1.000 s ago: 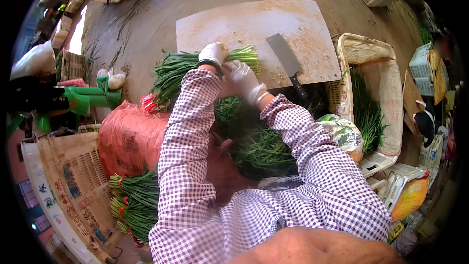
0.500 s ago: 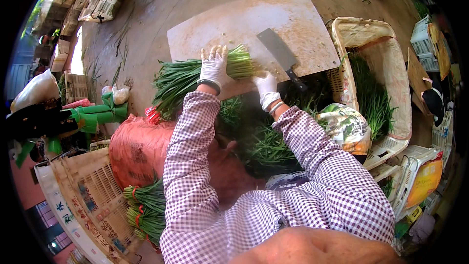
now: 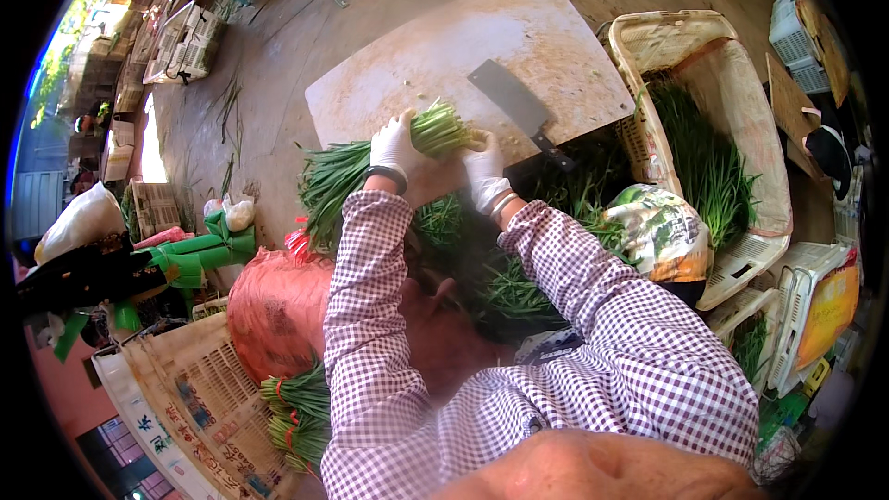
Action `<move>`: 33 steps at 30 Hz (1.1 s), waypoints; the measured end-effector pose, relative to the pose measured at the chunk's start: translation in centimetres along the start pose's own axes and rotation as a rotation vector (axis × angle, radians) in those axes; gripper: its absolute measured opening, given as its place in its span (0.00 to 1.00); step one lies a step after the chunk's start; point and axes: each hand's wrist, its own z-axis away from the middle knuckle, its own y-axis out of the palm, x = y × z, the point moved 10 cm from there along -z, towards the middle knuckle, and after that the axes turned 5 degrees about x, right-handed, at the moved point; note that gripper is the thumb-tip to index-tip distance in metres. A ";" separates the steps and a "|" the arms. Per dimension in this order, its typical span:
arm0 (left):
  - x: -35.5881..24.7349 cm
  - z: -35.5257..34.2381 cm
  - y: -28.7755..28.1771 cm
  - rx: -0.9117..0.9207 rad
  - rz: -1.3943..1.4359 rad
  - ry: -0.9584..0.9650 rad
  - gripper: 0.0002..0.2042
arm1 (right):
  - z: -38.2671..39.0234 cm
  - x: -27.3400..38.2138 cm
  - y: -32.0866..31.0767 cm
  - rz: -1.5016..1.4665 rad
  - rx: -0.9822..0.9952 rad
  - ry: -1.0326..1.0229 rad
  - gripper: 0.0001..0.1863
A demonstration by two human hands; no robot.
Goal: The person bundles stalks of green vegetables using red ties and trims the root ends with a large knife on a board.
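A thick bunch of garlic chives (image 3: 338, 172) lies over the near left part of a stained white board (image 3: 407, 56), its green leaves hanging past the edge. My left hand (image 3: 394, 144), in a white glove, is wrapped round the stalks. At the pale stalk ends, my gloved right hand (image 3: 484, 168) has its fingers curled against the bunch; its fingertips are partly hidden. A cleaver (image 3: 511, 95) rests flat on the board to the right, its dark handle toward me. Below the board, more loose greens (image 3: 519, 287) lie between my arms.
To the right stands a large cream crate (image 3: 759, 148) with long greens (image 3: 690, 139) inside. A red sack (image 3: 278, 301) is at my left, beside tied bunches (image 3: 301, 412) and a worn crate (image 3: 199, 380). A printed bag (image 3: 657, 231) sits by my right forearm.
My left hand has gone from lying spread on top of the bunch to gripping round it. The stalk ends are tilted up, and my right hand's fingers have curled onto them.
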 end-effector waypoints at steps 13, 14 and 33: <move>-5.0 1.0 1.0 0.335 -0.334 -0.157 0.59 | -1.0 4.7 -2.9 0.734 0.141 -0.433 0.21; -5.3 0.8 1.1 0.278 -0.325 -0.124 0.60 | 0.9 7.4 -2.8 0.911 0.201 -0.385 0.20; -5.4 -1.3 4.1 -0.009 -0.105 -0.114 0.28 | 4.4 12.3 -9.1 1.177 0.109 -0.375 0.18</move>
